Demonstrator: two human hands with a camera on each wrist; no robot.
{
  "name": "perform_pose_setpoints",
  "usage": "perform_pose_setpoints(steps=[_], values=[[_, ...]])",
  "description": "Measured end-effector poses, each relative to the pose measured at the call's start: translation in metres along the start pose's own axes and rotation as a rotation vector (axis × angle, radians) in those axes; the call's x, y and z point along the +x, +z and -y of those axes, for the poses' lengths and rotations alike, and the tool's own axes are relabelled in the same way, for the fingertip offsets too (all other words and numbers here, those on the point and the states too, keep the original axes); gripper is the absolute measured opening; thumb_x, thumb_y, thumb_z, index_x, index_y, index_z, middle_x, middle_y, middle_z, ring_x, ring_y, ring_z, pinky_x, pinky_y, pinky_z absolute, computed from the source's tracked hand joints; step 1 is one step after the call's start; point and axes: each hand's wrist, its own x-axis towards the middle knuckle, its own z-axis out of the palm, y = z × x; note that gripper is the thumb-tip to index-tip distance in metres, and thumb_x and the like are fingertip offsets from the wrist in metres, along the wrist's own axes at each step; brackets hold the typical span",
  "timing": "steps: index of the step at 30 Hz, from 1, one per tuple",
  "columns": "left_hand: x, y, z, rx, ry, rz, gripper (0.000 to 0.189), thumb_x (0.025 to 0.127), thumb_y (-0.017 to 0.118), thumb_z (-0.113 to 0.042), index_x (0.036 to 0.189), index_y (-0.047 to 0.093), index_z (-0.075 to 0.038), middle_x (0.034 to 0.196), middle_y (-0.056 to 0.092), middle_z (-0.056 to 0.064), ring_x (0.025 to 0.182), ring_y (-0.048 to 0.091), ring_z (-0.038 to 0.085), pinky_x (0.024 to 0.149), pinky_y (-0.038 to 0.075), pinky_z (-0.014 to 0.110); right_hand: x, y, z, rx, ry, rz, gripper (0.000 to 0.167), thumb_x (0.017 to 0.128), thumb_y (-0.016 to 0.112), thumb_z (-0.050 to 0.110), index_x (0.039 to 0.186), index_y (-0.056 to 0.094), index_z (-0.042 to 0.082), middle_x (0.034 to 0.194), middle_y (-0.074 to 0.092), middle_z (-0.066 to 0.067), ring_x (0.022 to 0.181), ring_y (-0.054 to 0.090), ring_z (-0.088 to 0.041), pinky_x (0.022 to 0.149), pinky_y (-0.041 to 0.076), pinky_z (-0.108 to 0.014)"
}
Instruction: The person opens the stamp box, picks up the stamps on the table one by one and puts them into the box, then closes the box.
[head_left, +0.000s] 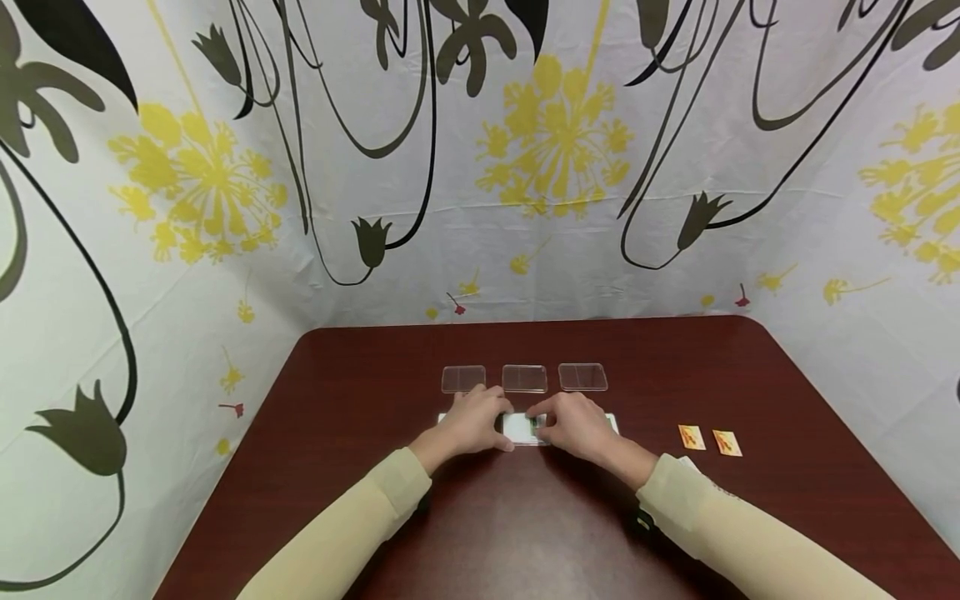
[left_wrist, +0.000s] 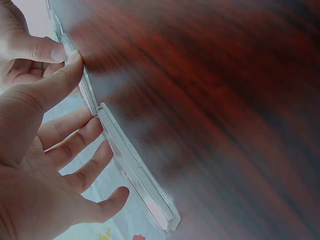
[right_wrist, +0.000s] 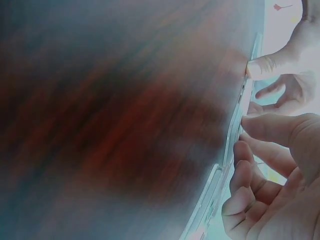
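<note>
Left hand (head_left: 477, 419) pinches the middle plastic case (head_left: 517, 427) at its left; right hand (head_left: 577, 423) pinches its right side. Three transparent lids (head_left: 524, 379) lie beyond that case.

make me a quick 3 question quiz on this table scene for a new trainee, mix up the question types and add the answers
1. How many clear rectangular pieces lie in the row beyond the hands?
2. True or false: the two small orange-printed squares touch each other.
3. Which hand touches the pale middle case? A) left only B) right only C) both

Key:
1. Three.
2. False; a gap separates them.
3. C; the left hand and the right hand both touch it.
</note>
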Motion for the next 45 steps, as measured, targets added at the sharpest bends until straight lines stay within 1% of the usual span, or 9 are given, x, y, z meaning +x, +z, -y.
perform_pose_setpoints(steps=[6,10,13,17,20,28,32,36,45], values=[[-0.0004,-0.001,-0.0005,0.0,0.0,0.001,0.051,0.079,0.085,-0.048,0.12,0.072,-0.021,0.117,0.06,-0.007,0.102,0.051,0.016,0.087,0.042,0.047,-0.0001,-0.002,-0.0006,-0.009,-0.033,0.011,0.027,0.084,0.08,0.014,0.11,0.079,0.022,0.067,0.06,0.012,0.053,0.05,-0.007,0.048,0.04,-0.03],[-0.0006,-0.0018,-0.0006,-0.001,0.0,0.003,0.051,0.079,0.085,-0.048,0.121,0.072,-0.021,0.118,0.06,-0.007,0.102,0.05,0.016,0.087,0.042,0.048,-0.0005,-0.0017,-0.002,-0.039,-0.069,0.0,0.026,0.084,0.082,0.017,0.109,0.08,0.023,0.08,0.06,0.006,0.057,0.048,-0.008,0.05,0.04,-0.03],[-0.0004,-0.0013,-0.0002,0.002,0.001,0.004,0.051,0.08,0.084,-0.048,0.121,0.072,-0.021,0.118,0.059,-0.007,0.103,0.05,0.016,0.088,0.042,0.048,-0.0004,-0.0013,-0.0032,-0.062,-0.104,-0.004,0.026,0.083,0.083,0.018,0.109,0.08,0.024,0.084,0.058,0.002,0.059,0.046,-0.009,0.05,0.039,-0.029],[0.0,0.0,0.0004,0.003,0.001,0.005,0.051,0.08,0.084,-0.048,0.122,0.072,-0.022,0.119,0.059,-0.007,0.103,0.05,0.016,0.088,0.041,0.048,-0.0009,-0.0012,-0.0051,-0.091,-0.15,-0.015,0.027,0.082,0.084,0.019,0.108,0.08,0.024,0.083,0.055,0.002,0.061,0.044,-0.009,0.051,0.038,-0.028],[0.0005,0.0007,0.0008,0.004,0.003,0.001,0.052,0.079,0.084,-0.049,0.121,0.072,-0.022,0.118,0.059,-0.008,0.104,0.051,0.016,0.088,0.041,0.048,-0.0022,-0.0009,-0.006,-0.103,-0.166,-0.026,0.027,0.082,0.085,0.02,0.109,0.08,0.024,0.085,0.056,0.002,0.063,0.044,-0.009,0.051,0.038,-0.028],[-0.0005,0.0,0.0004,0.004,0.005,-0.008,0.051,0.079,0.085,-0.048,0.12,0.072,-0.021,0.117,0.06,-0.007,0.101,0.05,0.016,0.086,0.042,0.046,-0.0039,0.0006,-0.0072,-0.121,-0.165,-0.066,0.035,0.083,0.084,0.02,0.117,0.076,0.022,0.093,0.062,0.004,0.07,0.05,-0.008,0.056,0.043,-0.028],[-0.0015,-0.0007,-0.0001,0.005,0.006,-0.008,0.052,0.078,0.085,-0.048,0.12,0.072,-0.02,0.118,0.06,-0.006,0.101,0.051,0.016,0.085,0.042,0.046,-0.0041,0.0014,-0.0073,-0.117,-0.152,-0.058,0.03,0.084,0.083,0.021,0.114,0.078,0.02,0.096,0.063,0.003,0.068,0.049,-0.008,0.056,0.043,-0.028],[-0.0016,-0.0009,-0.0001,0.007,0.008,-0.008,0.052,0.078,0.086,-0.048,0.12,0.072,-0.02,0.119,0.06,-0.006,0.102,0.052,0.016,0.086,0.042,0.047,-0.0042,0.0017,-0.0071,-0.127,-0.142,-0.056,0.026,0.085,0.082,0.022,0.11,0.079,0.019,0.095,0.062,0.004,0.067,0.048,-0.007,0.056,0.043,-0.028],[-0.0004,-0.0011,-0.0002,0.004,-0.002,-0.005,0.052,0.078,0.085,-0.048,0.121,0.072,-0.021,0.121,0.06,-0.007,0.103,0.051,0.016,0.087,0.042,0.046,-0.0009,0.0,-0.0053,-0.131,-0.162,-0.061,0.023,0.082,0.082,0.017,0.105,0.081,0.015,0.092,0.062,0.002,0.068,0.048,-0.009,0.056,0.043,-0.028]])
